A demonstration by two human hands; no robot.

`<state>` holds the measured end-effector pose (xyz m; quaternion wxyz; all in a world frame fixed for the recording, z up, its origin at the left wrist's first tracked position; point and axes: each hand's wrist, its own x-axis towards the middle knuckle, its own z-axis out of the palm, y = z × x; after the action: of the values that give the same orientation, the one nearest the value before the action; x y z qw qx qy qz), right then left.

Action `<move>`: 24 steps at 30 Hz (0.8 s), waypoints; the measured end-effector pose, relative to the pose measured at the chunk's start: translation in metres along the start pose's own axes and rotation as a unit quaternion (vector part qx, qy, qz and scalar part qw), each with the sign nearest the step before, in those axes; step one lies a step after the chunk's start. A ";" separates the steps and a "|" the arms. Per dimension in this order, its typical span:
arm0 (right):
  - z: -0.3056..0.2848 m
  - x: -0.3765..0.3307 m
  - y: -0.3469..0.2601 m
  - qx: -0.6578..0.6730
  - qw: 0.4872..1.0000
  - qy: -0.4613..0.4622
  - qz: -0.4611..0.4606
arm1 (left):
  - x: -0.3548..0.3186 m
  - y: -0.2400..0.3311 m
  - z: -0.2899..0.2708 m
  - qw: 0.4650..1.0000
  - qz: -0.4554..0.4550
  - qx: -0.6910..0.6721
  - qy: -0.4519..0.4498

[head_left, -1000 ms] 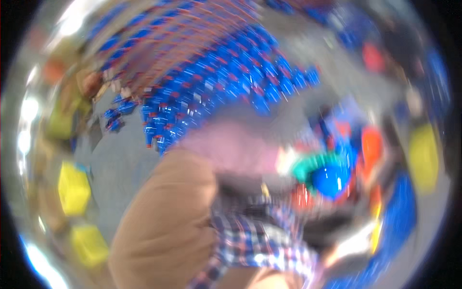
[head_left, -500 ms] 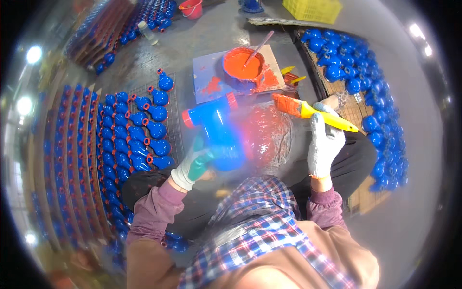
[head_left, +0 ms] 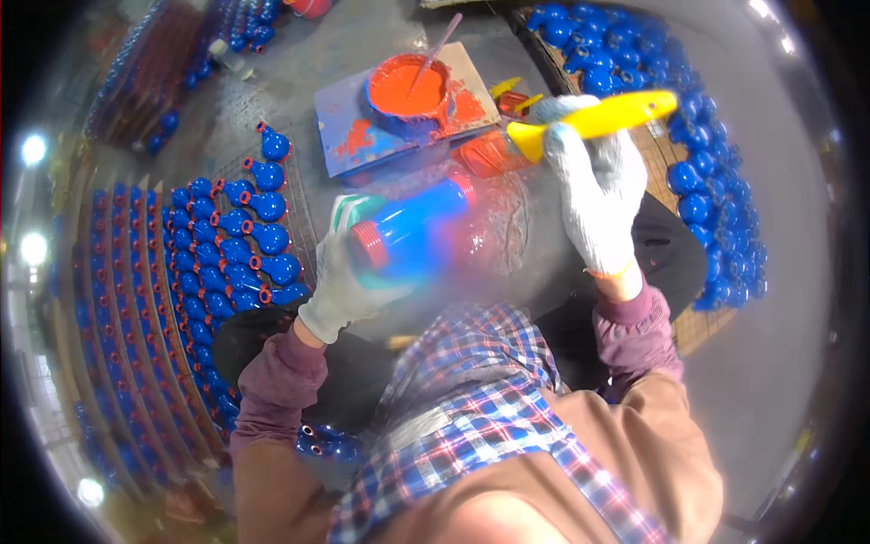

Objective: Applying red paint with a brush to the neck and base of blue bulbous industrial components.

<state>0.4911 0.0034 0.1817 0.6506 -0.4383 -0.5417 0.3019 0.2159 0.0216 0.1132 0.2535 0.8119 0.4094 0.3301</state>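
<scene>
My left hand (head_left: 337, 283), in a pale glove with a green patch, is closed on a shiny blue pipe fitting (head_left: 412, 222). Its near-left end is red and ridged, its far-right end red as well; its lower part blurs. In a white glove, my right hand (head_left: 603, 195) grips the yellow handle of a wide paintbrush (head_left: 625, 113). Red-wet bristles point left, close to the fitting's far-right end; whether they touch it I cannot tell. Beneath the fitting sits a round form (head_left: 503, 238) smeared red and wrinkled. Beyond it stands a bucket of orange-red paint (head_left: 399, 83) with a stick in it.
The bucket rests on a paint-splashed board (head_left: 337, 145), beside yellow-handled tools (head_left: 517, 100). Rows of blue fittings with red ends (head_left: 270, 207) stand to my left, near stacked layers of them (head_left: 127, 299). More blue fittings (head_left: 702, 181) are piled at right on a mesh-topped platform.
The fitting has turned in my left hand, so its ridged end faces near-left. My right hand has risen, bringing the bristles left and down toward the fitting. The whole view has shifted.
</scene>
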 end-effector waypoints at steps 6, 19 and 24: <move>0.005 0.024 -0.005 -0.130 0.978 -0.161 -0.033 | -0.002 0.008 -0.001 0.999 0.019 0.039 -0.017; 0.004 0.016 0.003 -0.253 0.935 -0.188 -0.164 | -0.011 0.006 0.002 0.998 0.021 0.062 -0.007; 0.007 -0.012 0.006 -0.177 0.972 -0.073 -0.136 | -0.016 0.001 0.011 0.998 -0.051 -0.030 0.010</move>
<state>0.4818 -0.0032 0.1715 0.5564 -0.4459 -0.6868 0.1411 0.2171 0.0062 0.1010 0.2904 0.7783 0.4428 0.3375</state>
